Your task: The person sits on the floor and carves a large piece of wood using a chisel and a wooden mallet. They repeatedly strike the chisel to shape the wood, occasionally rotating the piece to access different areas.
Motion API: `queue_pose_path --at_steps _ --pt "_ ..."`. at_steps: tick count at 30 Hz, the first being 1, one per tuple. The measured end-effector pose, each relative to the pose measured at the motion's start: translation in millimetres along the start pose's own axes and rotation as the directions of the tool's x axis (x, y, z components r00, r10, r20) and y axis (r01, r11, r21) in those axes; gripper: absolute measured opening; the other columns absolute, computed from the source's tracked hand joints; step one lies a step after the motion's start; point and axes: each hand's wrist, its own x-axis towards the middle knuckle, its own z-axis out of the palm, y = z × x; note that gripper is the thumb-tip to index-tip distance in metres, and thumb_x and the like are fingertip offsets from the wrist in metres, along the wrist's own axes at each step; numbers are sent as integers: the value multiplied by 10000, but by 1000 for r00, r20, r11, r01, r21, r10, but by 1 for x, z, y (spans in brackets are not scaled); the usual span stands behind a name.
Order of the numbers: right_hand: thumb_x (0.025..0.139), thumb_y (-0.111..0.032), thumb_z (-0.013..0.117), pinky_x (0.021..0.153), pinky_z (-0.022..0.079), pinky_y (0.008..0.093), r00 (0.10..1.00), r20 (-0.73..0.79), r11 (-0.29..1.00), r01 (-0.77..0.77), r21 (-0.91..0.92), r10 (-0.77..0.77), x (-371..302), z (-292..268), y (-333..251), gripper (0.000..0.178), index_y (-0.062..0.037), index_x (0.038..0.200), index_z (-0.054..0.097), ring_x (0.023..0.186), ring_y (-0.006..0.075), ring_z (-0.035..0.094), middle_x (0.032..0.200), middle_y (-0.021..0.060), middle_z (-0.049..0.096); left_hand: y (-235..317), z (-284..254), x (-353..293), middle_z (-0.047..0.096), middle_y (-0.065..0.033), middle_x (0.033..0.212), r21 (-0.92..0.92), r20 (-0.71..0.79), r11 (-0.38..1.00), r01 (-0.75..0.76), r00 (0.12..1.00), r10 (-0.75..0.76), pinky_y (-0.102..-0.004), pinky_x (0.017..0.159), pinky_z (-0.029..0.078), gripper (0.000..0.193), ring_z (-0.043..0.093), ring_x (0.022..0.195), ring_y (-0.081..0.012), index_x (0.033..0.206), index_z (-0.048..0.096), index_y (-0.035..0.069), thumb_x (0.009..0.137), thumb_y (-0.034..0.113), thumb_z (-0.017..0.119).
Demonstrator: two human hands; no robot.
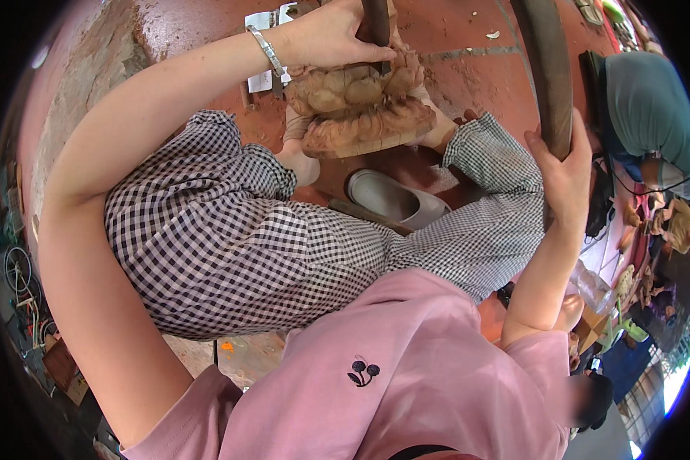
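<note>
A carved wooden piece with rounded, lumpy relief stands on the floor between my bare feet, at the top of the view. My left hand grips a dark chisel, whose lower end meets the carving's top. A silver bracelet circles that wrist. On the right, my right hand is wrapped round the lower end of a thick, dark wooden club. The club rises past the upper edge, so its far end is out of sight. It is apart from the chisel.
A grey slipper lies between my checked trouser legs, beside a wooden strip. White papers rest on the red tiled floor behind my left wrist. At right sits a person in teal clothing, near a clutter of small items and a clear plastic bottle.
</note>
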Motion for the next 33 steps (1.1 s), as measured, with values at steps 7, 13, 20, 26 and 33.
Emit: queue_pose_path --at_steps 7,13,20,26,33 --pt "822 -73 715 747 442 251 935 33 935 354 -25 -353 39 -13 -35 448 -32 1240 560 800 104 541 887 24 599 -3 5 -5 631 -87 768 -40 -49 999 -6 999 4 -334 662 494 258 606 735 -176 963 619 6 848 196 750" --pt "809 -13 721 872 486 291 897 -16 889 435 -144 -442 46 -25 -81 523 -18 1304 552 1011 215 638 1086 104 662 -7 7 -6 625 -77 749 -97 -67 992 -86 995 79 -327 636 487 225 593 695 -153 943 621 2 843 156 752" --pt "797 0 709 863 492 302 845 32 812 523 -260 -534 56 -33 -85 508 -8 1282 556 1004 239 647 1082 127 662 -4 14 -9 605 -80 738 -46 -80 991 -129 989 125 -328 612 475 165 581 666 -165 955 631 29 838 91 728" --pt "786 12 699 856 497 311 799 30 761 582 -286 -600 51 -32 -89 496 2 1262 560 998 259 655 1079 146 663 0 20 -12 580 -67 728 97 -169 959 -268 945 281 -326 614 474 177 567 669 -168 973 625 35 835 85 724" --pt "774 25 687 847 503 321 751 22 708 631 -317 -660 44 -28 -88 482 12 1240 564 991 283 664 1075 168 664 3 20 -15 578 -59 738 -106 -123 989 -99 989 86 -335 661 486 159 588 729 -174 953 608 33 842 85 710"
